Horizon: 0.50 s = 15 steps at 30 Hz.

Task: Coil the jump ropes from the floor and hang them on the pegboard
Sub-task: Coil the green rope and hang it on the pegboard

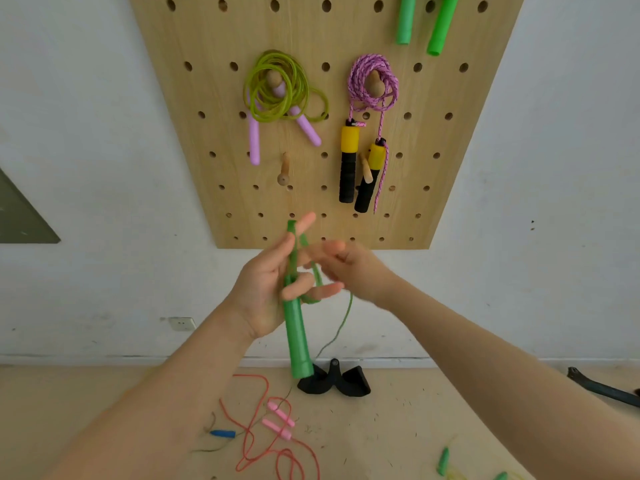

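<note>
My left hand [268,289] holds a green jump rope handle [296,336] upright in front of the wall, thumb pressed across it. The green cord [337,329] loops over my left fingers and trails down toward the floor. My right hand [349,268] is blurred beside the left and pinches the cord near the handle's top. On the wooden pegboard [450,133] hang a coiled yellow-green rope with lilac handles [277,88] and a pink braided rope with yellow-black handles [372,84]. Two green handles [424,22] hang at the top right. A bare peg [284,173] sticks out lower down.
On the floor lie a red rope with pink handles [278,419], a blue handle [223,434], and green handles [443,460] at the lower right. A black handle-shaped object [334,381] sits against the wall, and a dark bar [602,388] lies at the far right.
</note>
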Available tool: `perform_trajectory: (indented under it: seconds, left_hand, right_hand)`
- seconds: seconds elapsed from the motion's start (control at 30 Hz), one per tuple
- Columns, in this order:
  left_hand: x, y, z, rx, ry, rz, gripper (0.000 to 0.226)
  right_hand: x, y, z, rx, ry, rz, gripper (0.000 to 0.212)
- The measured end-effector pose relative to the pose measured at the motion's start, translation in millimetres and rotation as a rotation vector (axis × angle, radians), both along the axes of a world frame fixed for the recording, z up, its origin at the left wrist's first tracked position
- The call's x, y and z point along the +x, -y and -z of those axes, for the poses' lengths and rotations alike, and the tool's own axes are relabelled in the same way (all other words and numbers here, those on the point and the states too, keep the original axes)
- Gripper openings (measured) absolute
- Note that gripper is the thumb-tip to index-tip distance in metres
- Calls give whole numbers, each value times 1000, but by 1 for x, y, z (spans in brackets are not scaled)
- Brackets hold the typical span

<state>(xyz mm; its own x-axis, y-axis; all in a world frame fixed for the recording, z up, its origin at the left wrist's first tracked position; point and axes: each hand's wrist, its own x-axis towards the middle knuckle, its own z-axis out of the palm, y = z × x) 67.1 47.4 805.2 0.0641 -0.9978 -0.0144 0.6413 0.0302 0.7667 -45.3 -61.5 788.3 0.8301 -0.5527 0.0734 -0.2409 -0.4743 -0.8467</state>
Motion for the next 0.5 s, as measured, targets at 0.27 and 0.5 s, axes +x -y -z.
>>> perform_trajectory:
  seconds: [0.27, 0.5]
  left_hand:
    - [44, 2, 21, 147, 249, -314, 45]
    - [21, -10, 26, 185, 605, 62, 39]
  right_hand:
    - [4, -41, -8, -175, -437, -284, 26]
    - [-10, -30, -43, -84, -115, -14, 20]
